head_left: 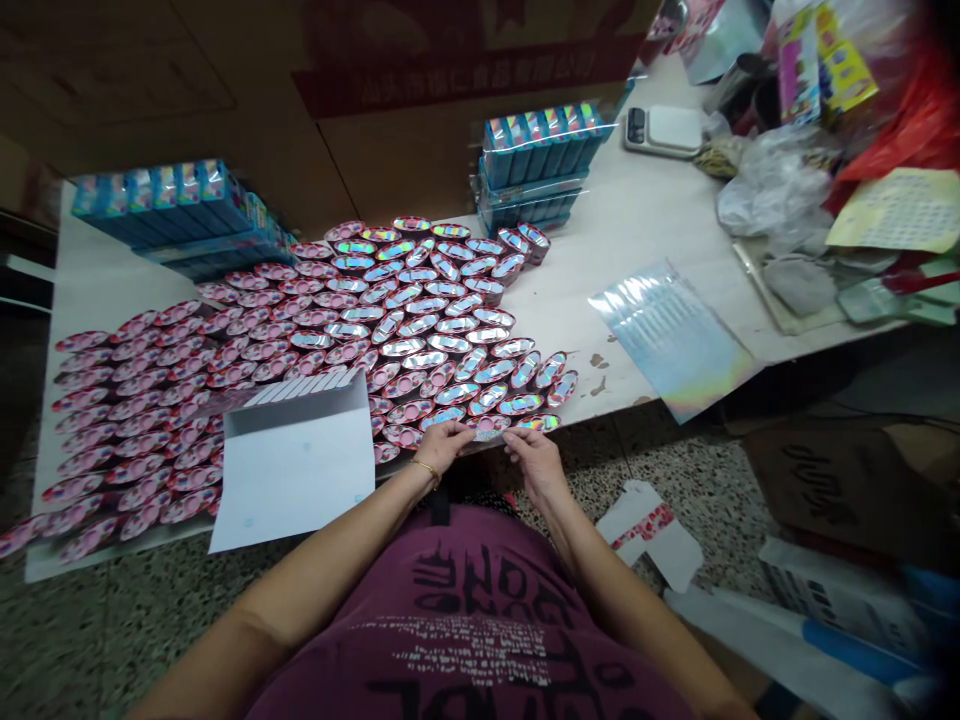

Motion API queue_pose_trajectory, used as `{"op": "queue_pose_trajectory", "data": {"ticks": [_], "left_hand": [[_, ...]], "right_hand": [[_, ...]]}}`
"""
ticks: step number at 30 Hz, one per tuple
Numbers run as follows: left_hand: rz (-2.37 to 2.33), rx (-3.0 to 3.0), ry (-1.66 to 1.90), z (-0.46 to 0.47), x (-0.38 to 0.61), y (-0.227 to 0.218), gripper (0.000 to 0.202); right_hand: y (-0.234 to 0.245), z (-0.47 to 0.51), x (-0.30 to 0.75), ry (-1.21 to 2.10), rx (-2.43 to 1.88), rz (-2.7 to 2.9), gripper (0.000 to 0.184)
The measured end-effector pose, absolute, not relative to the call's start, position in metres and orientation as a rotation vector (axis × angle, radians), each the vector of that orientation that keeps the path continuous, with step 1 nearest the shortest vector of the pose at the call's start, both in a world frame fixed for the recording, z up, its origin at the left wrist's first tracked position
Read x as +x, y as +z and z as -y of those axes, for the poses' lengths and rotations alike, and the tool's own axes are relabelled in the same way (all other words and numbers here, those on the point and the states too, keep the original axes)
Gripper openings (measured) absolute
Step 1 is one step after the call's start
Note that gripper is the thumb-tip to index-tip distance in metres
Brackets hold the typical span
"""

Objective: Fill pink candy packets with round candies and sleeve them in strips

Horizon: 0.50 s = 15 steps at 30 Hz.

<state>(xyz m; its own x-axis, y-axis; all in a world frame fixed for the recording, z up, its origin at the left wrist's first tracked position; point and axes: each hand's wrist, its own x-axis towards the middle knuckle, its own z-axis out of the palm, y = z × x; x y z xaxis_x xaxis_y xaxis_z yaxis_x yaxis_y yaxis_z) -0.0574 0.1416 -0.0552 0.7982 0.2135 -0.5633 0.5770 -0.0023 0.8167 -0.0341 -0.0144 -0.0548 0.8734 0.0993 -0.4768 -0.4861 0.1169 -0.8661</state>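
At the table's front edge, my left hand (445,447) and my right hand (537,462) pinch opposite ends of a small shiny sticker (492,435). It lies over or against the top of an oval box in the front row, and the fingertips partly cover it. Around them stand many small pink-and-red boxes with oval tops (409,411), packed close together. Those in the middle and on the right carry shiny rainbow-silver stickers (451,342). Tops farther left look plain pink (142,467). A gold bracelet circles my left wrist.
An opened white carton (296,480) lies over the boxes on the left. Blue packs (169,205) and wrapped blue packs (536,160) stand at the back. On the right are a shiny sheet (675,335), a small scale (667,130) and plastic bags (776,190).
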Motion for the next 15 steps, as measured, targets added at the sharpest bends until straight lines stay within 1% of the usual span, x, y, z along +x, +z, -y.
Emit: {"op": "queue_pose_trajectory", "data": {"ticks": [4, 7, 11, 15], "left_hand": [[-0.695, 1.875, -0.204, -0.141, -0.054, -0.068, 0.026], [-0.626, 2.102, -0.152, -0.141, -0.050, -0.072, 0.025], [-0.541, 2.304, -0.100, -0.140, -0.047, -0.072, 0.023], [-0.490, 2.437, -0.133, -0.137, -0.044, -0.073, 0.021]], "right_hand": [[-0.069, 0.011, -0.028, 0.174, -1.789, -0.100, 0.016], [-0.077, 0.009, -0.023, -0.014, -2.081, 0.055, 0.017], [-0.086, 0.007, -0.019, -0.098, -2.350, 0.126, 0.018], [-0.089, 0.004, -0.018, -0.130, -2.453, 0.153, 0.017]]}}
